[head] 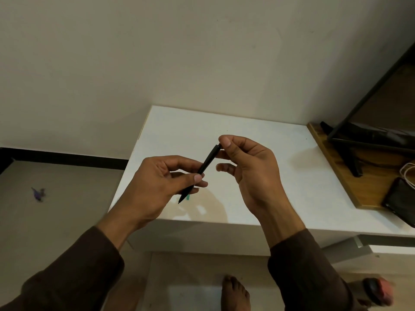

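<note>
A slim black pen [207,161] is held in the air above a white table [280,176], tilted with its tip down to the left. My left hand [161,182] pinches its lower half between thumb and fingers. My right hand [249,167] holds the top end, with thumb and index finger pinching the cap end at the push button. A small green thing [187,197] lies on the table just below the pen's tip, mostly hidden.
A wooden board [343,176] at the table's right carries a black monitor stand [350,158], a dark phone [402,200] and a white cable [407,173]. A wall rises behind. My bare foot [234,292] is on the floor below; a purple scrap [38,194] lies at left.
</note>
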The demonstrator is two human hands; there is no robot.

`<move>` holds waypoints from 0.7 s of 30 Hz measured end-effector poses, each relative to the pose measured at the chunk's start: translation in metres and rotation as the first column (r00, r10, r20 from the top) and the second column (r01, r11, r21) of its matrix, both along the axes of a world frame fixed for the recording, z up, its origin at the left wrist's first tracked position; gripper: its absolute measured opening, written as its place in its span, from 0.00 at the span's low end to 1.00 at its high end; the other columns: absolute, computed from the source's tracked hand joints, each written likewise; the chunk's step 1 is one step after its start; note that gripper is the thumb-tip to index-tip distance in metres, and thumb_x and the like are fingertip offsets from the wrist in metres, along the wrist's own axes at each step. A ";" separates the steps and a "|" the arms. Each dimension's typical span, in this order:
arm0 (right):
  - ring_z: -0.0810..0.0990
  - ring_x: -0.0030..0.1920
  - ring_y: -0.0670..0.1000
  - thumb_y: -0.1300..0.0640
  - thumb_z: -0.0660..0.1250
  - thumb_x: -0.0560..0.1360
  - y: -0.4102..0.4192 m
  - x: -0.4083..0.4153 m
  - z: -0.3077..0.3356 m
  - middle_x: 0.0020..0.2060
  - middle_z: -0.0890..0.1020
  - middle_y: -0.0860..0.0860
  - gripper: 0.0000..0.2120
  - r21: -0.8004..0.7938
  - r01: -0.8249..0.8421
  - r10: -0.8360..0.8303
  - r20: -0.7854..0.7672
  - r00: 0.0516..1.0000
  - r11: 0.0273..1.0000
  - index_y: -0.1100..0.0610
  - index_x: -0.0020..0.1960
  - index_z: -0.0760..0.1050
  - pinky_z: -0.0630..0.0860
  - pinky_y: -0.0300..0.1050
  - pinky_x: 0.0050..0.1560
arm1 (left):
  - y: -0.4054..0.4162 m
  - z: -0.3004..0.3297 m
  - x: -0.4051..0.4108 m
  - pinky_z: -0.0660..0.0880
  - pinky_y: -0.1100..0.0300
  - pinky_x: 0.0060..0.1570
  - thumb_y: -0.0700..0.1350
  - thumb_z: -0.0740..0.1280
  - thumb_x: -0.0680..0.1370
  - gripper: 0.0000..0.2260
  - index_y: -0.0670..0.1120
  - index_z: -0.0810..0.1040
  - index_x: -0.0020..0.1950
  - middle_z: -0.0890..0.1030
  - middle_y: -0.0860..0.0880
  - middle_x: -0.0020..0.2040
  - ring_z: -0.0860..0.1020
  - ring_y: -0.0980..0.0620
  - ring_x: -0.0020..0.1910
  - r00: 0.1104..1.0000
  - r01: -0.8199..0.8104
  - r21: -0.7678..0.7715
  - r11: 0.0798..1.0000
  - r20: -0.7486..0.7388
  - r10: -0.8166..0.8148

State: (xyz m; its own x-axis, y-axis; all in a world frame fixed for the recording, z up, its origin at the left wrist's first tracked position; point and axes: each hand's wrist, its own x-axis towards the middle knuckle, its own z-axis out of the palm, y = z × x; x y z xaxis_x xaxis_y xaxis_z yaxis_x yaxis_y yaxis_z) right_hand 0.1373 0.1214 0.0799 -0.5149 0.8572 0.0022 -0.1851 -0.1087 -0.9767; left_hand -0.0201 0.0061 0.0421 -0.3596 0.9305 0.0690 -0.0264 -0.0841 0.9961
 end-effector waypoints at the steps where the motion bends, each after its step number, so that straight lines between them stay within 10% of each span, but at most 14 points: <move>1: 0.87 0.46 0.52 0.59 0.73 0.78 0.000 0.000 0.000 0.43 0.88 0.52 0.05 -0.002 -0.006 0.006 -0.004 1.000 1.000 0.54 0.45 0.87 0.81 0.44 0.42 | 0.000 0.000 0.000 0.86 0.52 0.48 0.35 0.74 0.76 0.08 0.46 0.88 0.51 0.89 0.43 0.47 0.89 0.43 0.46 1.000 -0.002 -0.004 1.000 -0.004 0.002; 21: 0.87 0.46 0.53 0.53 0.73 0.73 0.002 0.001 0.000 0.42 0.87 0.52 0.07 -0.029 -0.049 0.048 -0.043 0.998 0.998 0.55 0.45 0.87 0.81 0.46 0.41 | -0.002 0.006 -0.002 0.86 0.53 0.48 0.35 0.74 0.77 0.10 0.48 0.89 0.51 0.90 0.43 0.45 0.89 0.43 0.45 0.999 -0.014 -0.012 1.000 -0.037 0.014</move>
